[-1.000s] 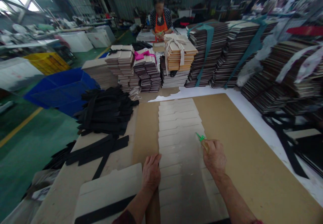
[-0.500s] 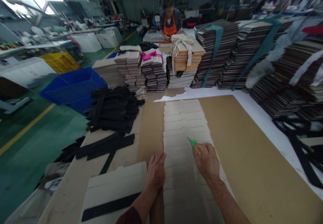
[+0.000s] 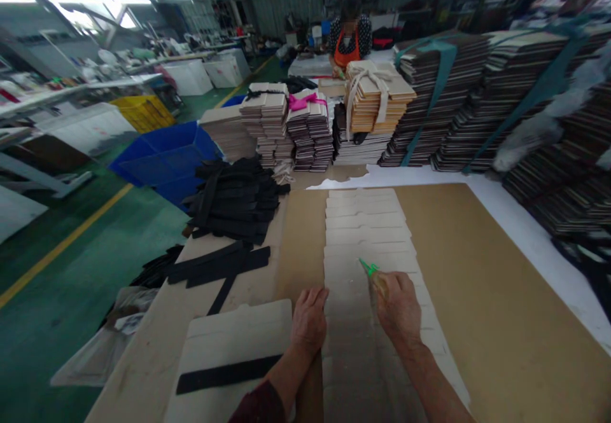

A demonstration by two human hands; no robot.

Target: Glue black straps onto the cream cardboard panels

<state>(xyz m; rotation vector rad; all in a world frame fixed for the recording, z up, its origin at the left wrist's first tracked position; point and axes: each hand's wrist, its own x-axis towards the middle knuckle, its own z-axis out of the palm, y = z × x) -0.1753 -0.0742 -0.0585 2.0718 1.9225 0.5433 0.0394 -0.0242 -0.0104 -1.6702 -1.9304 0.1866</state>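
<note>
Black strips [image 3: 233, 200] lie heaped between blue bin [image 3: 165, 156] and left hand [image 3: 309, 321].

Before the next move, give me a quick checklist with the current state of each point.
1. Right hand grips the green-tipped tool: ok.
2. Tool's tip above the row of overlapping beige panels, not off its edge: ok.
3. Tip touching a panel: cannot tell.
4. Left hand beside the row's left edge: ok.
5. Pile of black strips apart from the row: ok.
6. Co-worker away from both hands, beyond the stacks: ok.
</note>
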